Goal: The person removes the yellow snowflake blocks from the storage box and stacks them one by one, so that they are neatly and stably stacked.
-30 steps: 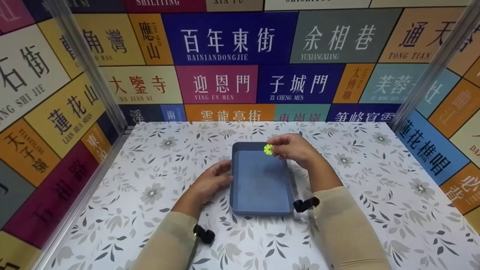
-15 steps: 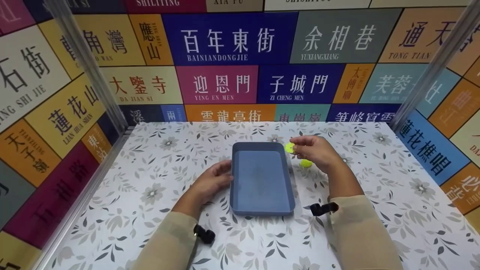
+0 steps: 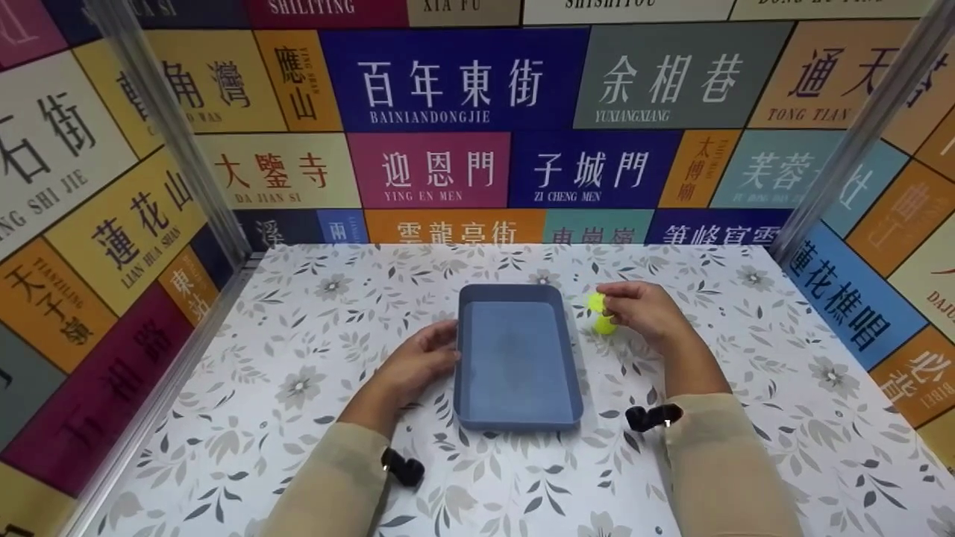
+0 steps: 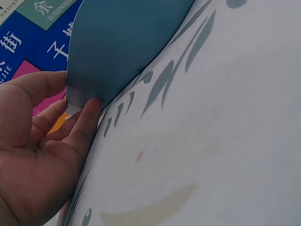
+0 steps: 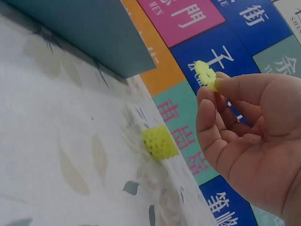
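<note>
My right hand point(image 3: 645, 313) pinches a neon-yellow notched plastic disc point(image 5: 205, 74) between thumb and fingertip, above the table to the right of a blue-grey tray point(image 3: 567, 358). Just below that disc, a short neon-yellow stack of what look like similar discs point(image 5: 160, 142) stands on the tabletop, its side ridged; the head view shows it partly overlapped by the held disc. On the tray's other side, my left hand point(image 3: 421, 362) rests its fingertips against the outer wall, and the left wrist view shows the fingers point(image 4: 89, 115) touching the wall, loosely bent.
The tray's floor is bare. A white tablecloth point(image 3: 328, 462) with grey leaves and flowers covers the table. Panels with street names point(image 3: 462, 82) rise behind and at both sides, with clear posts point(image 3: 858, 127) at the corners.
My right hand has carried the disc rightward from over the tray's far right corner, then lowered it towards the yellow stack. The left hand has stayed at the tray's left wall.
</note>
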### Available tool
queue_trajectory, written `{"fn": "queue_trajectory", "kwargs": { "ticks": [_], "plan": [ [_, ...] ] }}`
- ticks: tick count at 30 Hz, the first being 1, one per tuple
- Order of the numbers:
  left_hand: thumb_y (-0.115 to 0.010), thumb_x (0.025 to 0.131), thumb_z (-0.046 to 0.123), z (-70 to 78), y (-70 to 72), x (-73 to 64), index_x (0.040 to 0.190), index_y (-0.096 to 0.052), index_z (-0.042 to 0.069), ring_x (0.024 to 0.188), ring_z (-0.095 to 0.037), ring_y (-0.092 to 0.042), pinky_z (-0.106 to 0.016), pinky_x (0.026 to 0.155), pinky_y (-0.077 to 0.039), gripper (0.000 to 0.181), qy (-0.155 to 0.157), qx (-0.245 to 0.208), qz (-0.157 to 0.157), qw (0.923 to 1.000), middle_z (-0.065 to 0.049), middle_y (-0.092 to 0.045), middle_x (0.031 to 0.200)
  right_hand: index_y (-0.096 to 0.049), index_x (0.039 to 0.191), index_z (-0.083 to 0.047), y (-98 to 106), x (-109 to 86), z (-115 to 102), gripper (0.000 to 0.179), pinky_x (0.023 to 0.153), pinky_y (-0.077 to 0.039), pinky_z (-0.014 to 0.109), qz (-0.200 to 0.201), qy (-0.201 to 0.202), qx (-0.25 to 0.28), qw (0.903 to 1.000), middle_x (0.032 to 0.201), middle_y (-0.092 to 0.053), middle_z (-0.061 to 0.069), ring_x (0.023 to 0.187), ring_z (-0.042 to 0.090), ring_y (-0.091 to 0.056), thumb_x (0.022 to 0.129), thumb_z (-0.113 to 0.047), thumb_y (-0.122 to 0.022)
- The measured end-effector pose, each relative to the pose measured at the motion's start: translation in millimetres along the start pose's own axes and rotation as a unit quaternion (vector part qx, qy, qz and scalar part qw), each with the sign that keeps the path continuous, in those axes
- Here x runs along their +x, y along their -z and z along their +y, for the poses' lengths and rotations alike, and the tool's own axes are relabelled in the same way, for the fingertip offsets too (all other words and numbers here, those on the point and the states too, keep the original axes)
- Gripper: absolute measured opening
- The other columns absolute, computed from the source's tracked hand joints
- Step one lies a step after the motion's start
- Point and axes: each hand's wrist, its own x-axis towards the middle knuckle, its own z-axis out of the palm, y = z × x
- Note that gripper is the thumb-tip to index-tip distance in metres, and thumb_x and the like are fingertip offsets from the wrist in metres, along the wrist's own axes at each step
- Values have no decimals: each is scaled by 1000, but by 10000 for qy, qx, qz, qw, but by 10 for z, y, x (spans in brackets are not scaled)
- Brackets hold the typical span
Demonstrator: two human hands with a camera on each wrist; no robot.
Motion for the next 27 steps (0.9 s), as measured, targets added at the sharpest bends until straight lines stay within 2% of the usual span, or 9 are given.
{"fn": "queue_trajectory", "kwargs": {
  "ticks": [4,9,14,20,27],
  "plan": [
    [-70,95,0,6,2,-4,160,-47,7,147,-30,-53,-32,112,-52,70,-37,26,7,10000,-16,-49,165,-63,146,-1,44,26,68,43,89,-62,25,78,-129,71,9999,114,-72,-9,97,7,-69,106,-17,-66],
    [-70,94,0,15,0,-14,159,-49,7,148,-30,-52,-36,116,-51,69,-84,48,10,10000,-17,-50,164,-61,148,-2,97,45,131,45,92,-61,26,204,-242,-59,9995,122,-70,-7,99,8,-68,106,-20,-65],
    [-70,94,0,7,7,-8,159,-48,7,146,-31,-54,-35,113,-53,69,-137,122,-31,9998,-17,-51,163,-59,149,-2,148,45,190,48,98,-60,29,384,-366,-38,9986,130,-69,-3,103,10,-69,106,-20,-66],
    [-70,94,0,0,9,0,159,-48,7,146,-31,-54,-35,113,-53,69,-140,167,-17,9998,-17,-52,162,-56,153,-5,205,58,255,50,98,-59,29,514,-658,70,9965,131,-67,-3,104,10,-66,106,-20,-66],
    [-68,95,-3,14,2,-7,160,-45,5,149,-34,-52,-33,108,-55,70,-90,-55,-120,9999,-18,-47,166,-53,154,1,169,-37,158,53,93,-60,32,452,-700,280,9961,129,-68,2,100,14,-69,105,-14,-66]
  ]
}}
